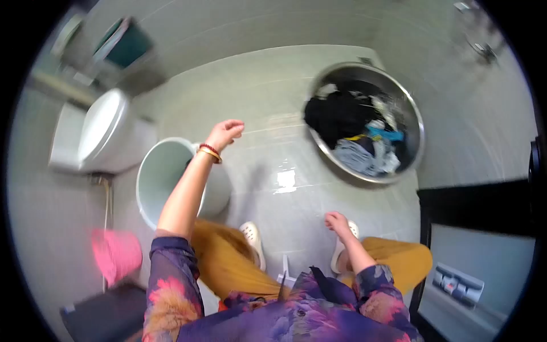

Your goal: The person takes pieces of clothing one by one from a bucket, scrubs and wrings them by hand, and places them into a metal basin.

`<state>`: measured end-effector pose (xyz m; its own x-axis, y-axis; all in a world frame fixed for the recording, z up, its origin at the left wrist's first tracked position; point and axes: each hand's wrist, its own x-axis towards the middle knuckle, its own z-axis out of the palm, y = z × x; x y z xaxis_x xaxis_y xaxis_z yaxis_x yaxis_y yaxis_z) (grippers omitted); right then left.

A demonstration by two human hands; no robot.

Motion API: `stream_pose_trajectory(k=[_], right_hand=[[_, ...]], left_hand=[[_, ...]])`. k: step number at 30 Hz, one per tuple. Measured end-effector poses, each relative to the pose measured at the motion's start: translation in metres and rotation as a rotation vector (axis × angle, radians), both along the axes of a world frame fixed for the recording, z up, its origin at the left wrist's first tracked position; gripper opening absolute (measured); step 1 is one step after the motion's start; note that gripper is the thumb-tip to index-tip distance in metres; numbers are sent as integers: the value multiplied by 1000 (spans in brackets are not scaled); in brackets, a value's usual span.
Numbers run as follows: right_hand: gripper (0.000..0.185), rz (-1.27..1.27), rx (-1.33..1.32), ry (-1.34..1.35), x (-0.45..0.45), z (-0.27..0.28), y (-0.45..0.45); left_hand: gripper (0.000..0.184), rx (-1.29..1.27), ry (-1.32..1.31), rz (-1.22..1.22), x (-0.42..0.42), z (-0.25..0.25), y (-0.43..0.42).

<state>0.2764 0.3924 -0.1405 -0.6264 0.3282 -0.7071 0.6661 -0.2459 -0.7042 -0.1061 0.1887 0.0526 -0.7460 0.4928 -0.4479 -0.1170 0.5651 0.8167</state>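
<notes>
My left hand is stretched forward above the tiled floor, just past the rim of a pale round bucket. Its fingers are curled together, with nothing visible in them. A red bracelet and a gold-coloured bangle circle that wrist. Low over my right shoe, my right hand is loosely closed and shows nothing in it. Ahead and to the right, a large metal basin holds a heap of clothes, with black, grey-blue, white and bright blue pieces. Neither hand touches the basin or the clothes.
A white toilet stands at the left, with a pink bin nearer me. A tap fixture is on the right wall. A black-framed object with a grey panel is close on my right. Light tiles cover the floor.
</notes>
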Motion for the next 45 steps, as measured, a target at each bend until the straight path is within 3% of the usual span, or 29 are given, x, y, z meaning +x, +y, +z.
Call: stream_pose_trajectory(k=[4, 9, 13, 15, 16, 17, 19, 21, 24, 27, 28, 29, 31, 32, 35, 36, 37, 39, 40, 42, 43, 45], right_hand=[[22, 74, -7, -31, 5, -2, -7], [24, 135, -9, -173, 15, -6, -15], [24, 165, 48, -221, 16, 11, -25], [24, 191, 77, -231, 14, 16, -26], [24, 192, 89, -237, 13, 17, -28], [22, 189, 94, -246, 13, 18, -30], [20, 188, 109, -268, 15, 20, -34], [19, 223, 120, -278, 13, 24, -42], [22, 246, 141, -288, 12, 29, -57], [22, 259, 136, -304, 12, 34, -72], [22, 258, 123, -307, 11, 35, -77], [22, 257, 108, -308, 11, 36, -81], [22, 260, 100, -310, 12, 32, -86], [23, 277, 100, -306, 10, 34, -88], [24, 295, 116, -305, 9, 36, -93], [24, 301, 129, -307, 7, 37, -92], [24, 291, 139, -305, 6, 38, -90], [25, 302, 150, -261, 6, 41, -89], [25, 303, 162, -247, 7, 43, -88], [26, 281, 145, -244, 8, 44, -87], [27, 260, 129, -244, 9, 45, -87], [27, 208, 99, -227, 10, 40, -86]], left_hand=[[31, -72, 62, 367, -26, -1, -144], [38, -277, -7, 601, -19, -94, -289], [71, -504, 137, 409, -4, -177, -329], [79, -678, 91, 368, 5, -172, -314], [91, -678, 24, 354, 3, -185, -315], [91, -666, 16, 354, 2, -189, -313], [104, -837, 19, 504, 4, -198, -306], [114, -813, -43, 544, -3, -208, -315], [112, -670, -327, 841, -4, -238, -332], [110, -800, -390, 775, -12, -269, -347], [98, -882, -339, 749, -11, -245, -336], [98, -883, -342, 749, -6, -222, -323], [81, -1065, 238, 408, 4, -187, -299], [70, -1017, 400, 298, 3, -189, -293], [80, -940, 377, -56, 9, -194, -273], [70, -1015, 378, -158, 7, -201, -274], [49, -1068, 407, -240, -1, -240, -283], [28, -1028, 476, -264, -3, -227, -273], [28, -1028, 482, -268, -5, -220, -271], [24, -700, 307, 228, -4, -198, -267], [25, -460, 301, 206, -20, -219, -284], [25, -104, 327, 223, -33, -190, -292]])
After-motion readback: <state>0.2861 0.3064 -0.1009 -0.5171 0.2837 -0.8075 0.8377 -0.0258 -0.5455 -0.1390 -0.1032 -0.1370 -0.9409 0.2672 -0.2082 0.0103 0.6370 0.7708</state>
